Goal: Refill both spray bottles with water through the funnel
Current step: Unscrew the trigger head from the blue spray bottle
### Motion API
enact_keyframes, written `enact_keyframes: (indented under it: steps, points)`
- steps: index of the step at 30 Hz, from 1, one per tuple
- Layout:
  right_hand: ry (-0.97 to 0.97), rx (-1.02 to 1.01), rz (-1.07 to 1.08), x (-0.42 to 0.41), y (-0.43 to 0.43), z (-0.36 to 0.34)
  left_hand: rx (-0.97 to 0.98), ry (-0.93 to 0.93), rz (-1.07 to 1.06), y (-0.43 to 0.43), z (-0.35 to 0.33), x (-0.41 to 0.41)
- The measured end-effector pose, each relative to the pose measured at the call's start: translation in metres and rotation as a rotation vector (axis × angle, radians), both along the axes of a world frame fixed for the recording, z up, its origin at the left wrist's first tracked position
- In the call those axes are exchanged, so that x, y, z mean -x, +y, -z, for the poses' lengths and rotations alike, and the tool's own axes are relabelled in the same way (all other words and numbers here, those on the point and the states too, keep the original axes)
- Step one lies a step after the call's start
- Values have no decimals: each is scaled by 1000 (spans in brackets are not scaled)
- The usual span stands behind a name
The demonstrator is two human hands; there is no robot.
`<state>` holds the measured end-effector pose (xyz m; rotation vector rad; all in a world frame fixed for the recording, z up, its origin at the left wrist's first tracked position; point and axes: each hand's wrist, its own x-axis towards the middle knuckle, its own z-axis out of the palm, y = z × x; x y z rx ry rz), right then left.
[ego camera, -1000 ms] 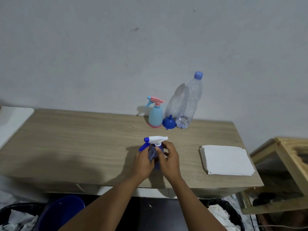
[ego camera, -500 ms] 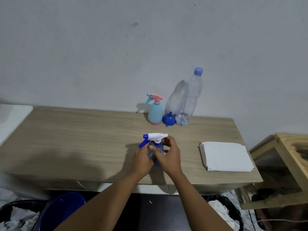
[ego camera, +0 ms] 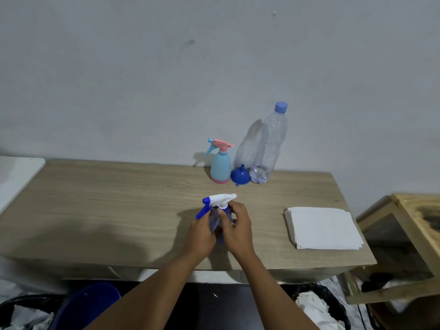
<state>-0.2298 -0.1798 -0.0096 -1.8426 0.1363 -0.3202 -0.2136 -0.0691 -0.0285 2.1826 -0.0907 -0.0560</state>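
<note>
A small blue spray bottle (ego camera: 217, 219) with a white trigger head stands on the wooden table (ego camera: 119, 210) near its front middle. My left hand (ego camera: 201, 231) grips its body from the left. My right hand (ego camera: 238, 226) wraps round the neck just under the white head. At the back, by the wall, stand a light-blue spray bottle with a pink head (ego camera: 220, 166), a blue funnel (ego camera: 240, 176) lying mouth down, and a tall clear water bottle with a blue cap (ego camera: 269, 148) that holds little water.
A stack of white paper sheets (ego camera: 323, 228) lies on the table's right side. A wooden frame (ego camera: 409, 234) stands to the right of the table. Below the front edge are a blue bucket (ego camera: 88, 306) and black bins with rags (ego camera: 321, 306).
Both hands stay on the blue spray bottle. My right hand's fingers have shifted round the neck under the white head. The bottle has not left its spot.
</note>
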Motion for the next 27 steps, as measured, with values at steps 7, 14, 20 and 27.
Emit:
enact_keyframes:
  steps: [7,14,20,27]
  points:
    - [40,-71,39,-2,4,-11,18,17,-5,0,-5,2]
    - [-40,-88,85,-3,6,-23,115,67,-29,1,4,1]
    - [-141,-163,175,-32,-14,-84,66,20,-31,0,-2,0]
    - [-151,-150,252,-51,-43,-119,41,-27,-9,0,3,-1]
